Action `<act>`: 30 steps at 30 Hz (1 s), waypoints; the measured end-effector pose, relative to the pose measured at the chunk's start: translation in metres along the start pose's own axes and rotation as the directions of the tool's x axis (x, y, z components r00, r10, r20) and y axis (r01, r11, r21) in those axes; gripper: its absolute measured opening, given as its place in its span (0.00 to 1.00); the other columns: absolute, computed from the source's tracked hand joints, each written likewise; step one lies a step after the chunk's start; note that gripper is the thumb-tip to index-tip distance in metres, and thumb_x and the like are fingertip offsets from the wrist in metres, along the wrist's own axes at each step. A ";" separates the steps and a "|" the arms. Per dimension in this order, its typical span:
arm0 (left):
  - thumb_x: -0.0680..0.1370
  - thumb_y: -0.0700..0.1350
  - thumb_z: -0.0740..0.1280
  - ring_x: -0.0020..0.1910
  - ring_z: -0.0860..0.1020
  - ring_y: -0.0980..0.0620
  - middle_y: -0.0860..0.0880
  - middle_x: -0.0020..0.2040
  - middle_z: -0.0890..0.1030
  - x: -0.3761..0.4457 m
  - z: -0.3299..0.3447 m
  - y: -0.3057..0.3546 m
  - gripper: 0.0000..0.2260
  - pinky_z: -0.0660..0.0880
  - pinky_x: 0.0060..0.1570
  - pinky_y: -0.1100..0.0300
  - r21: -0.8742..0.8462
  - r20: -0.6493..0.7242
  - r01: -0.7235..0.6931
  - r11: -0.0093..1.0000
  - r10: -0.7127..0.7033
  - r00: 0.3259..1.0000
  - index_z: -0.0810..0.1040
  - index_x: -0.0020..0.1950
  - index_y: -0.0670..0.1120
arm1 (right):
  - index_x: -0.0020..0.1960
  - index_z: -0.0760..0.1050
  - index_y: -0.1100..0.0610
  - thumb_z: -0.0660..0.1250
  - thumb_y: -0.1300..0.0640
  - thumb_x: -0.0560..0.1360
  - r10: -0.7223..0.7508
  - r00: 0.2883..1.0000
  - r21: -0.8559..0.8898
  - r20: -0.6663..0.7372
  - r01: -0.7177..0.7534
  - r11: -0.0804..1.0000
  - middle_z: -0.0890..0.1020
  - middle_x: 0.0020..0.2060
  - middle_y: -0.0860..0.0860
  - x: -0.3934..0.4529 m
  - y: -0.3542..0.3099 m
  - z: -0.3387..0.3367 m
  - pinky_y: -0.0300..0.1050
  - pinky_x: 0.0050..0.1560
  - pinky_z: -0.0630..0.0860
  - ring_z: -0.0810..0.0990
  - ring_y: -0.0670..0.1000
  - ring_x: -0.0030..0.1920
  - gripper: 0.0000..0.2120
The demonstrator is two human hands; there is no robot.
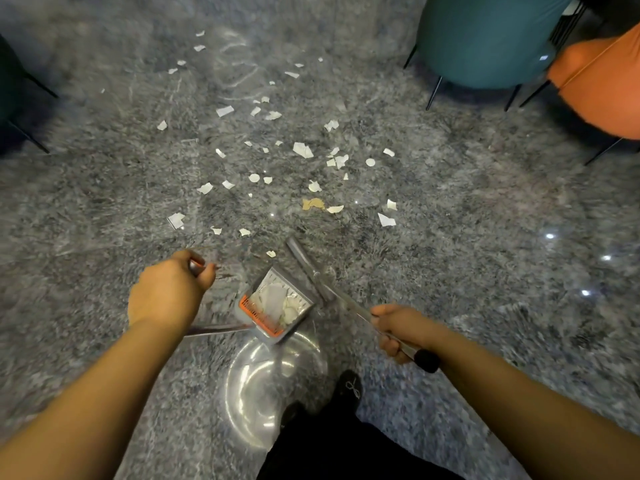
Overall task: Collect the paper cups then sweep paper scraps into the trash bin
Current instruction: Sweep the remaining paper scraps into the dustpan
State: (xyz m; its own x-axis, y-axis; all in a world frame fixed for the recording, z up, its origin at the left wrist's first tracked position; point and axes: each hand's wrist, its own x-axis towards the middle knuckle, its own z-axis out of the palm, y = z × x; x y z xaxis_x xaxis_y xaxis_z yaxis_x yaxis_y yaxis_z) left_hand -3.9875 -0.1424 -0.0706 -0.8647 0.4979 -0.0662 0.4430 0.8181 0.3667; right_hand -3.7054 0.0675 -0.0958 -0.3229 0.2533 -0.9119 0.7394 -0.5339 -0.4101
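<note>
Head view: left hand (166, 289) grips dustpan (277, 306) handle, right hand (403, 329) broom (311, 268).

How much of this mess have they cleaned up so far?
Some scraps already sit in the dustpan, and no cups show on the floor. The left hand grips its handle, the right hand the broom. Many paper scraps still litter the floor.

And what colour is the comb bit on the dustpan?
Orange. The comb runs along the grey dustpan, seen clearly in the head view.
</note>
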 end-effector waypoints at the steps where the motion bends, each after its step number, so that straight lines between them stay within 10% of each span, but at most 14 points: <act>1: 0.75 0.56 0.69 0.44 0.80 0.40 0.45 0.42 0.84 0.000 -0.005 -0.008 0.10 0.71 0.38 0.55 -0.012 -0.015 0.008 1.000 -0.008 1.000 0.80 0.48 0.51 | 0.66 0.67 0.53 0.56 0.63 0.82 -0.014 1.000 0.008 -0.009 0.014 1.000 0.70 0.27 0.53 0.002 -0.005 0.006 0.34 0.22 0.62 0.66 0.46 0.18 0.15; 12: 0.75 0.57 0.69 0.45 0.80 0.40 0.46 0.44 0.84 0.024 -0.051 -0.070 0.10 0.69 0.37 0.56 -0.050 -0.117 0.182 0.982 -0.187 0.975 0.81 0.49 0.51 | 0.73 0.61 0.54 0.53 0.63 0.83 -0.092 0.996 -0.117 0.004 0.091 0.989 0.68 0.30 0.54 0.043 -0.091 0.061 0.34 0.22 0.61 0.65 0.47 0.21 0.19; 30: 0.75 0.58 0.69 0.46 0.81 0.39 0.45 0.44 0.84 0.155 -0.080 -0.133 0.11 0.74 0.40 0.53 -0.022 -0.209 0.485 0.874 -0.479 0.853 0.80 0.48 0.52 | 0.44 0.68 0.57 0.52 0.62 0.82 0.147 0.984 -0.187 0.102 -0.127 0.974 0.69 0.25 0.53 0.187 -0.252 0.170 0.34 0.19 0.61 0.66 0.47 0.19 0.10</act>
State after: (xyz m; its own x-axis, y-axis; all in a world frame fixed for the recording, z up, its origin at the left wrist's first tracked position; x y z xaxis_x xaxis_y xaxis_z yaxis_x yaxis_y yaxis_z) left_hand -4.1993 -0.1972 -0.0550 -0.9989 -0.0272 -0.0385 -0.0378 0.9503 0.3090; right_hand -4.0522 0.1120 -0.1652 -0.2687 0.0886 -0.9591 0.8715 -0.4016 -0.2813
